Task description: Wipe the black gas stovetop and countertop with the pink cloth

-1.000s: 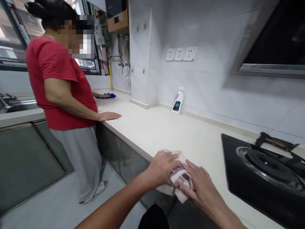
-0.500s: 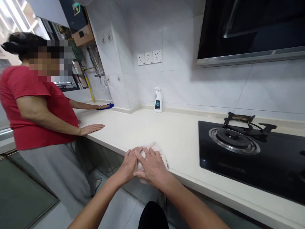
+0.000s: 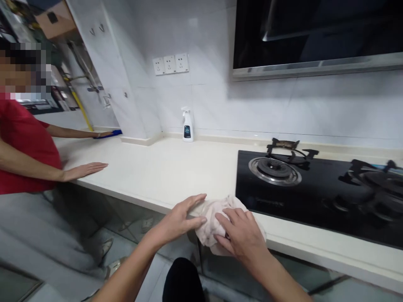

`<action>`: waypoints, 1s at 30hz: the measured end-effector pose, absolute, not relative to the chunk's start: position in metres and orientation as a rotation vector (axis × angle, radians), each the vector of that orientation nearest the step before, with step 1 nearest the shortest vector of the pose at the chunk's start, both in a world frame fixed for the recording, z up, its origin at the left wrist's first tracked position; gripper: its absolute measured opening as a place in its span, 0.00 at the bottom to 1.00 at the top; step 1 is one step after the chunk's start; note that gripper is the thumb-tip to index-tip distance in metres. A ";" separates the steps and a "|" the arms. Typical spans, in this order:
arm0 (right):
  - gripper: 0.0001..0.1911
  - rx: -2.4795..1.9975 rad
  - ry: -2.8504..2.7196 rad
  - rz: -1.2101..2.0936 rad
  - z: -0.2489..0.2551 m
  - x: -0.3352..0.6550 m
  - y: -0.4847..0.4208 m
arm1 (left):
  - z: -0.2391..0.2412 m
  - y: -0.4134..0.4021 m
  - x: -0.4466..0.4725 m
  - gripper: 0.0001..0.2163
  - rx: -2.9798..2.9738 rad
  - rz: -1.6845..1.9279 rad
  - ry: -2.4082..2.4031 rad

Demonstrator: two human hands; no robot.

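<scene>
A crumpled pale pink cloth lies bunched at the front edge of the cream countertop, close to the black glass gas hob. My right hand presses over its right side with the fingers curled onto it. My left hand has its fingers spread, and they touch the cloth's left end. Further along the counter, a co-worker's flat hand rests on the surface, and their other hand sits on a blue cloth.
A white spray bottle stands against the tiled wall below a triple wall socket. A black range hood hangs above the hob. A co-worker in a red shirt stands at the left. A dark shape fills the bottom of the view.
The view has swung further right along the counter. My hands have moved apart from their overlapping position on the cloth, and the cloth now sits nearer the hob.
</scene>
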State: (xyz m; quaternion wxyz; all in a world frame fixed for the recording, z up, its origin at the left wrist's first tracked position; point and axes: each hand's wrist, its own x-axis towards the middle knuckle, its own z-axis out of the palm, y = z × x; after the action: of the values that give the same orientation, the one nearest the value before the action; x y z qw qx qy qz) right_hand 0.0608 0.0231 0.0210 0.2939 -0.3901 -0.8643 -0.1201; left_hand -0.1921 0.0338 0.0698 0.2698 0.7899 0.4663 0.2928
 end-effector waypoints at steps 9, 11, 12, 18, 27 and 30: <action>0.14 -1.249 -2.095 -0.389 0.014 0.196 -0.004 | 0.046 0.085 -0.101 0.20 2.430 0.938 1.190; 0.13 -1.329 -2.024 -0.432 0.011 0.229 -0.010 | 0.044 0.086 -0.092 0.20 2.451 0.921 1.189; 0.13 -1.367 -1.994 -0.465 0.010 0.245 -0.012 | 0.042 0.087 -0.090 0.21 2.456 0.913 1.198; 0.14 -1.550 -1.808 -0.684 0.001 0.333 -0.023 | 0.036 0.088 -0.093 0.22 2.499 0.859 1.306; 0.22 -2.001 -1.417 -0.898 -0.009 0.461 -0.047 | 0.033 0.094 -0.095 0.23 2.579 0.896 1.325; 0.24 -2.163 -1.175 -0.852 -0.001 0.499 -0.058 | 0.032 0.095 -0.095 0.24 2.615 0.922 1.347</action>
State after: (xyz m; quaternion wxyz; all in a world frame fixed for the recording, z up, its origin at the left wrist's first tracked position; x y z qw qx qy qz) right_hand 0.4989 -0.0576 -0.0013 0.2652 -0.8007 -0.4349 -0.3153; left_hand -0.0953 0.0953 0.0316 0.0297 0.8479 0.4368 0.2990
